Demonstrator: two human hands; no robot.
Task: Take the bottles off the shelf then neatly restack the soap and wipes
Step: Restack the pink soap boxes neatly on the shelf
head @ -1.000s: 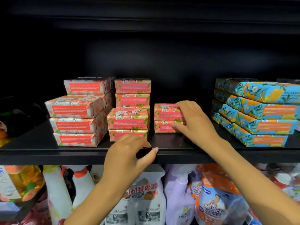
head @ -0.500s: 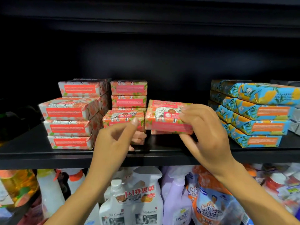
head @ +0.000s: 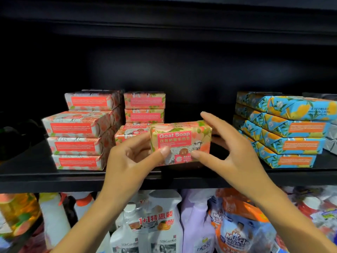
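Big pink stack (head: 80, 139): at 9 o'clock of the held bar, four high, fronts out of line; it probably needs squaring too
Small pink stack (head: 144, 108): at 10 o'clock, behind the left hand; its lower front bar looks the likely landing spot, so bring the bar down flat, edges matched
Left hand (head: 131, 161): pinches the bar's left end, thumb on the front face; it should carry the weight
Goat Soap bar (head: 182, 139): held between both hands above the shelf's middle gap, label towards the camera, slightly tilted; level it first
Right hand (head: 235, 156): spread wide round the right end, thumb tip on the lower front, fingers arched over the top (contact there is blurred); best used only for steering
Blue packs (head: 291, 132): at 3 o'clock, apart from the bar; keep the right wrist off them
Shelf (head: 54, 179): front edge at 6 o'clock, with the bottles (head: 160, 225) underneath
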